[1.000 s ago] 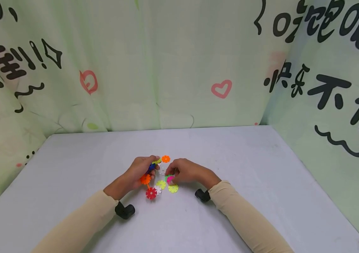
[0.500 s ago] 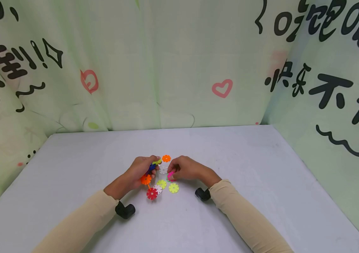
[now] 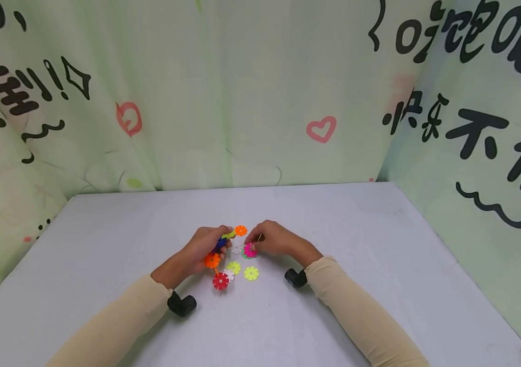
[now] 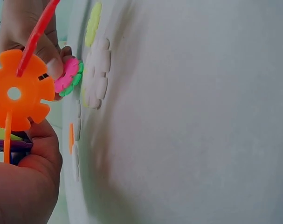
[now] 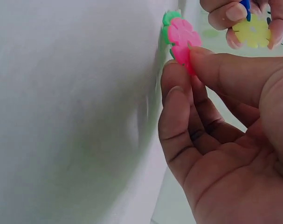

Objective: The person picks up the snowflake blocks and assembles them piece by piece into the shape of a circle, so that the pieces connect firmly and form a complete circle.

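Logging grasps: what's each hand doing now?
Left hand: grips joined plastic snowflake discs.
Right hand: pinches pink plastic snowflake disc.

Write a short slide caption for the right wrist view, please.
Right hand pinches a pink snowflake disc off the table.

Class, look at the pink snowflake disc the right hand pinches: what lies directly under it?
A green disc lies under the pink disc, against the table. Only its edge shows; the rest is covered.

Bright even light; wrist views blurred, perhaps overexposed.
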The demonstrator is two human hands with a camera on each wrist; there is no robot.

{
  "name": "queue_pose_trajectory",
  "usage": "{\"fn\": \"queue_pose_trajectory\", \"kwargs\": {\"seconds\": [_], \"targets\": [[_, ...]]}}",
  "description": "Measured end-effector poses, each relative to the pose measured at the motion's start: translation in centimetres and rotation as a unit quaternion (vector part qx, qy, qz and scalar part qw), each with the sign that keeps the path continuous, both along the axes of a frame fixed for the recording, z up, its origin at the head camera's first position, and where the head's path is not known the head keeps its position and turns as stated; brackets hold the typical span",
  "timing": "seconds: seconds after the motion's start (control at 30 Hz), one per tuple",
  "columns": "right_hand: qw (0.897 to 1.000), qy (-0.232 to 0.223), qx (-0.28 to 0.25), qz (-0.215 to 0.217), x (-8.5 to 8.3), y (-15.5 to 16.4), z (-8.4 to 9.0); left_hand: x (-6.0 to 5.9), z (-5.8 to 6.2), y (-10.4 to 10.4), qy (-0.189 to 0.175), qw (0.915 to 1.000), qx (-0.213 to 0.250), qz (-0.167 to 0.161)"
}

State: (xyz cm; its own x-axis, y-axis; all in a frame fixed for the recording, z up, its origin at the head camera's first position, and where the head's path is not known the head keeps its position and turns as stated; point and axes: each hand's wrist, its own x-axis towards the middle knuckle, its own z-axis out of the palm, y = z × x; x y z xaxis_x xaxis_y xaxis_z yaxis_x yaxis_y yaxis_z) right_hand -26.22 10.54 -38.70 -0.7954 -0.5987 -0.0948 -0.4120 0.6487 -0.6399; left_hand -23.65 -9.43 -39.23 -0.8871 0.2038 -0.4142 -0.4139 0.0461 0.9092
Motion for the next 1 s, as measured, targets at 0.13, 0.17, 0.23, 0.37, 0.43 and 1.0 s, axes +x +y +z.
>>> {"fn": "queue_pose_trajectory", "kwargs": {"seconds": [0.13,0.17,0.23,0.37,0.43,1.0], "targets": [[1.000,0.008,-0.008,-0.017,-0.12,0.15,0.01,-0.06,-0.21,0.05,-0.002,1.0000,-0.002,-0.008],[1.000,0.011,-0.014,-0.025,-0.17,0.17,0.03,-0.08,-0.25,0.05,-0.003,1.0000,-0.003,-0.008],[0.999,0.015,-0.032,-0.041,-0.28,0.18,0.14,-0.10,-0.32,0.05,-0.005,1.0000,-0.003,-0.007],[0.994,0.014,-0.086,-0.070,-0.57,0.11,0.32,-0.09,-0.36,0.03,-0.004,0.9999,-0.006,-0.010],[0.989,0.009,-0.119,-0.082,-0.65,0.03,0.44,-0.06,-0.31,0.03,-0.004,0.9999,-0.006,-0.016],[0.960,-0.069,-0.234,-0.137,-0.32,-0.43,0.78,0.33,0.09,0.23,0.011,0.9946,0.063,-0.082]]}}
